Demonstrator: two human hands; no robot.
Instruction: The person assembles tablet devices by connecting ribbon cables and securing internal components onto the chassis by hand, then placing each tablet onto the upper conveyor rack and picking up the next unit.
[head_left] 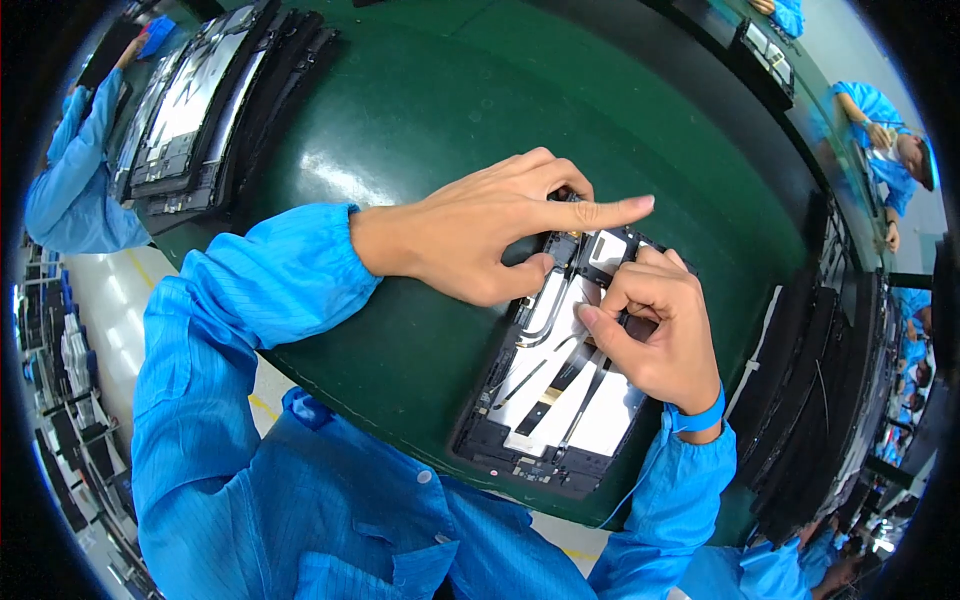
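Observation:
An opened tablet (585,435) lies at a slant on the green table, its inside facing up. Silver-white plates, black ribbon cables and small circuit parts show within its black frame. My left hand (480,225) holds its far left corner: the thumb rests at the left side, some fingers curl over the far end, and the index finger points out to the right above it. Over the tablet's right half, my right hand (655,325) has thumb and fingers pinched together near the ribbon cables. What sits in that pinch is hidden. A blue band circles my right wrist.
Stacked opened tablets (195,110) stand at the far left of the green table (400,120). A row of dark panels (790,390) leans at the right. Another device (768,55) lies on a ledge at the far right. Co-workers in blue sit on both sides.

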